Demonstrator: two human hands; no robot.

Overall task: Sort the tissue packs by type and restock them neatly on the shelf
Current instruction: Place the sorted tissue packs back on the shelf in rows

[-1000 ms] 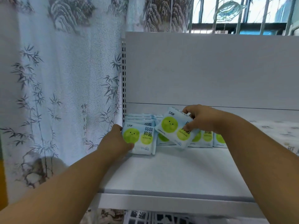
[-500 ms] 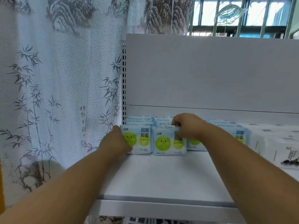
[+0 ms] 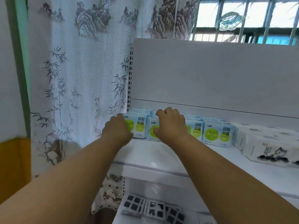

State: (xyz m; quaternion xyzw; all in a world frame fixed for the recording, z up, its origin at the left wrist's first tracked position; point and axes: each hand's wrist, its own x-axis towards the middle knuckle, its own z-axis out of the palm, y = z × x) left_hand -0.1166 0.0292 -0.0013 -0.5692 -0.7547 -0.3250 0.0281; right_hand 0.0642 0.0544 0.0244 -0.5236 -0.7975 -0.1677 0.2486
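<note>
Now we see both hands at the far left of the white shelf (image 3: 155,157), working a row of light blue packs with green circles. Our left hand (image 3: 117,130) rests against the front of the leftmost pack (image 3: 140,126), covering its left edge; whether its fingers curl round that edge is hidden from us, so we cannot tell how it grips. Our right hand (image 3: 171,125) sits on the second pack (image 3: 152,131), fingers curled over its top and thumb pressed on its front, clamped on it. The two hands are close but apart. More blue packs stand upright to the right, the third pack (image 3: 195,130) partly behind our right wrist and the fourth pack (image 3: 217,134) beside it, with further packs lined up behind each front one. Just right of the row lie white tissue packs (image 3: 265,143) with an ink-painting print, near the right edge. A bamboo-patterned curtain (image 3: 77,81) hangs left of the shelf. On the lower shelf, near us, lie what seem to be blurred black-and-white packets (image 3: 153,209).
</note>
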